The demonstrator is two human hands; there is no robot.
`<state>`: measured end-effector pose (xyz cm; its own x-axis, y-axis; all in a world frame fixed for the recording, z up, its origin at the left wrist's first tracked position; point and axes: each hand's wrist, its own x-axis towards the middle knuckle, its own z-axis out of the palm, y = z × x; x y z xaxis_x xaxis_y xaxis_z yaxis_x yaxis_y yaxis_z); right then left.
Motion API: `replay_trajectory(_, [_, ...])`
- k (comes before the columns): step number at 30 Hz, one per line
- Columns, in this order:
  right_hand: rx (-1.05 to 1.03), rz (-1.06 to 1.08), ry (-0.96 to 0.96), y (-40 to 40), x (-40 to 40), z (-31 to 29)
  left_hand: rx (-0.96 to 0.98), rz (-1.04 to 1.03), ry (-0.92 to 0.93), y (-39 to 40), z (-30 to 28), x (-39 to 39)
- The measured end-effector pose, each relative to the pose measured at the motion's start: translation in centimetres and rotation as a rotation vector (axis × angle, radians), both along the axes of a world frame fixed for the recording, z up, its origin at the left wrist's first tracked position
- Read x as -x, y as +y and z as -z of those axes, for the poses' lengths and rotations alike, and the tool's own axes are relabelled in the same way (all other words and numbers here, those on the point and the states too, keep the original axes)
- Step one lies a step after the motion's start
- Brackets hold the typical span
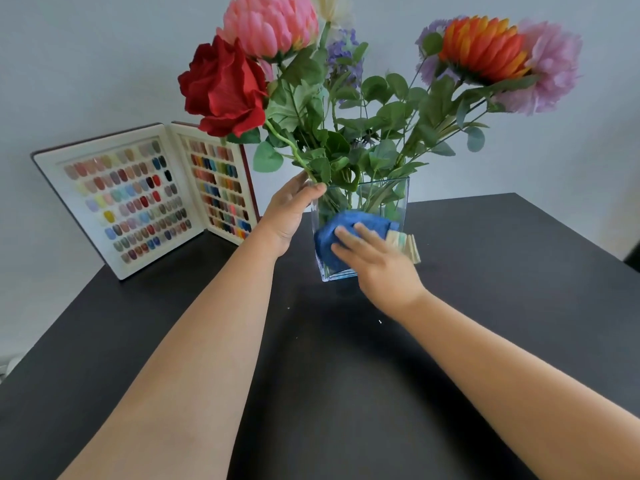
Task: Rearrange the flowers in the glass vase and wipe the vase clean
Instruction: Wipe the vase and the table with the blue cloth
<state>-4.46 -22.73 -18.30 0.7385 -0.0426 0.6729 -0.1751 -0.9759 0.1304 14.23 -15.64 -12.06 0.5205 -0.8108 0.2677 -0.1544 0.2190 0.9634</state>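
Observation:
A square glass vase (393, 199) stands on the black table and holds several artificial flowers: a red rose (223, 86), a pink bloom (272, 24), an orange bloom (485, 48), a lilac one (550, 67) and green leaves. My left hand (289, 211) grips the vase's upper left corner, fingers curled over the rim near the stems. My right hand (375, 261) presses a blue cloth (346, 233) flat against the vase's front face, low down. The cloth has a pale striped edge (403, 242) sticking out to the right.
An open sample book of coloured nail tips (138, 199) stands propped against the wall at the back left. The black table (346, 375) stretches toward me, its right edge at the far right. The wall rises right behind the vase.

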Motion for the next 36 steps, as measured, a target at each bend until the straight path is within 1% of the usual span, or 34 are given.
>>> replay_trajectory(3, [0.002,0.016,0.366,0.0,0.9,1.3,-0.011,0.009,0.010,0.0,-0.1,0.1])
replay_trajectory(4, [-0.010,0.033,0.447,-0.3,1.2,1.2,-0.010,0.014,0.015,0.0,-0.1,0.0])
replay_trajectory(5, [-0.025,0.030,0.444,-0.5,1.5,0.8,-0.009,0.016,0.023,-0.1,-0.2,0.0])
replay_trajectory(6, [-0.049,0.019,0.373,-0.7,1.8,0.0,-0.009,0.017,0.028,-0.1,-0.2,-0.1])
replay_trajectory(8, [-0.102,-0.015,0.080,-1.2,2.0,-1.5,-0.003,0.015,0.025,-0.1,-0.2,-0.1])
replay_trajectory(9, [-0.092,-0.031,-0.058,-1.1,1.6,-2.1,0.011,0.012,0.033,-0.2,-0.2,-0.2])
replay_trajectory(10, [-0.068,-0.045,-0.134,-0.8,0.9,-2.5,0.028,0.009,0.053,-0.2,0.0,-0.2])
replay_trajectory(11, [-0.037,-0.054,-0.168,-0.2,0.1,-2.8,0.041,0.008,0.073,-0.2,0.1,-0.2])
replay_trajectory(12, [-0.011,-0.049,-0.164,0.3,-0.7,-2.7,0.043,0.011,0.079,-0.3,0.2,-0.2])
replay_trajectory(14, [0.001,-0.049,-0.084,0.7,-1.6,-1.4,0.020,0.025,0.045,-0.2,0.1,-0.2])
replay_trajectory(17, [0.046,-0.103,0.039,0.2,-0.9,1.3,0.008,0.028,0.019,-0.2,0.0,-0.3])
replay_trajectory(19, [0.050,-0.099,0.123,0.0,-0.1,2.5,-0.001,0.023,0.022,-0.2,0.0,-0.4])
replay_trajectory(22, [-0.103,-0.023,0.297,-0.1,0.5,2.3,-0.013,0.024,0.022,-0.2,-0.1,-0.4])
replay_trajectory(25, [-0.243,0.137,0.520,-1.3,0.8,1.1,-0.030,0.025,0.017,0.0,-0.2,-0.3])
replay_trajectory(27, [-0.296,0.231,0.609,-2.1,1.3,0.2,-0.036,0.025,0.019,0.0,-0.3,-0.3])
replay_trajectory(32, [-0.454,0.460,0.571,-3.4,3.1,-0.8,-0.036,0.021,0.028,0.0,-0.1,-0.4])
replay_trajectory(34, [-0.453,0.491,0.546,-2.3,2.3,-0.5,-0.032,0.014,0.035,-0.1,0.0,-0.4])
replay_trajectory(36, [-0.438,0.466,0.511,-0.6,0.8,0.0,-0.028,0.007,0.038,-0.2,0.1,-0.3])
